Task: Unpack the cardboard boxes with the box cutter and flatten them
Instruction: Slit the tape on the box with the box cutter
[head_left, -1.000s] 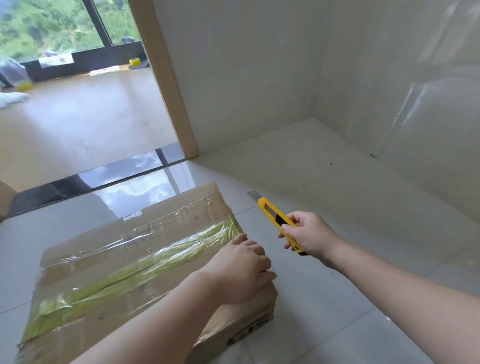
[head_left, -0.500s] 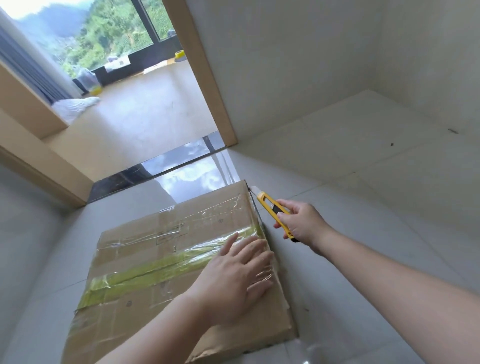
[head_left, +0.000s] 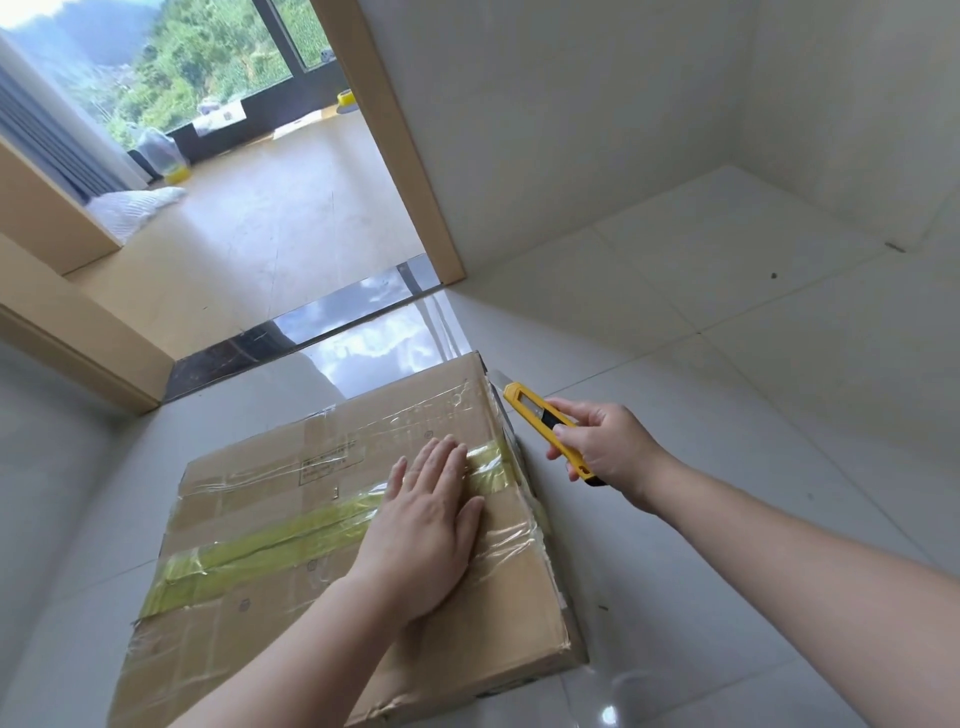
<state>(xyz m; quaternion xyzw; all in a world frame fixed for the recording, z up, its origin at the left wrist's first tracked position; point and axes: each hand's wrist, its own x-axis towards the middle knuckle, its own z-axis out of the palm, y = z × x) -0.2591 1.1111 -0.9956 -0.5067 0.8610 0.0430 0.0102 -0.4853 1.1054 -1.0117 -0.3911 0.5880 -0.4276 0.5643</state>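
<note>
The pale grey tiled floor (head_left: 727, 322) carries everything here, running up to white walls and a wood-framed doorway on the far side. On it lies the flat brown cardboard box (head_left: 291, 587), sealed, its top crossed by a long strip of yellowish-green tape (head_left: 270, 545) and patches of clear tape. That green strip runs along the box's long axis, from the near-left corner toward the far-right edge, where it folds over the side.

The left hand (head_left: 431, 535) lies flat on the lid, fingers straight and together, palm pressing right over the tape's right-hand stretch; its grip is released, holding nothing. The right hand (head_left: 608, 447) is off the box, just beside the right edge, with its grip clenched around the yellow plastic box cutter (head_left: 545, 421). The cutter points away from the person and slightly leftward, its short bare blade (head_left: 500, 376) near the box's far-right corner. Whether the tip touches the cardboard I cannot tell from here.

So the tape end lies to the left of the cutter and a bit nearer the person than the blade. To my eye the right hand is the one placed to cut, and it would need to draw back along that edge to meet the seam, keeping clear of the left fingertips (head_left: 441, 449) lying on the tape.
</note>
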